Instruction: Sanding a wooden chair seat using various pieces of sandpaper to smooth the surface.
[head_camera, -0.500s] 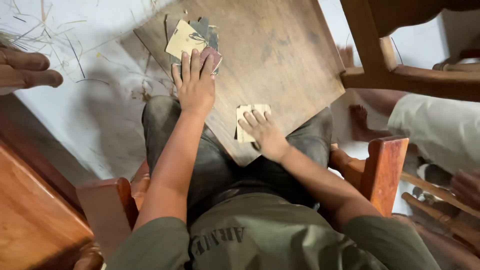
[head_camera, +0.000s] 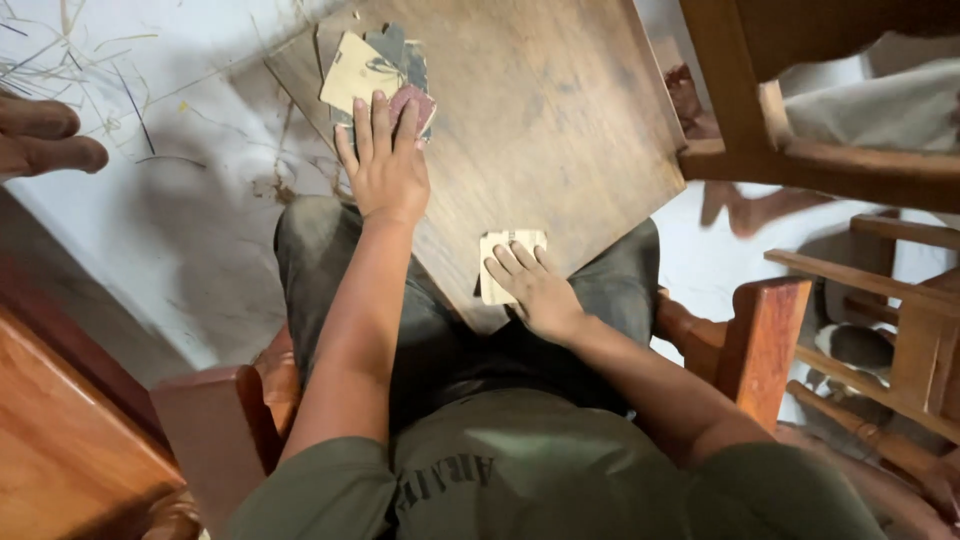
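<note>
A square wooden board (head_camera: 545, 110) rests tilted on my knees. My left hand (head_camera: 383, 165) lies flat near its left corner, fingers spread over a small stack of sandpaper sheets (head_camera: 365, 68), tan, grey and reddish. My right hand (head_camera: 533, 288) presses a folded tan piece of sandpaper (head_camera: 503, 248) against the board close to its near corner, fingers straight on top of it.
I sit in a wooden armchair with armrests (head_camera: 765, 335) on both sides. Another wooden chair frame (head_camera: 800, 150) stands at the right with a person's foot (head_camera: 745, 205) beyond it. Someone's feet (head_camera: 45, 140) show at the left. Straw lies on the white floor (head_camera: 180, 200).
My right hand slid the tan sandpaper slightly down and to the right on the board. The person at the right shifted, and a chair frame came into view there.
</note>
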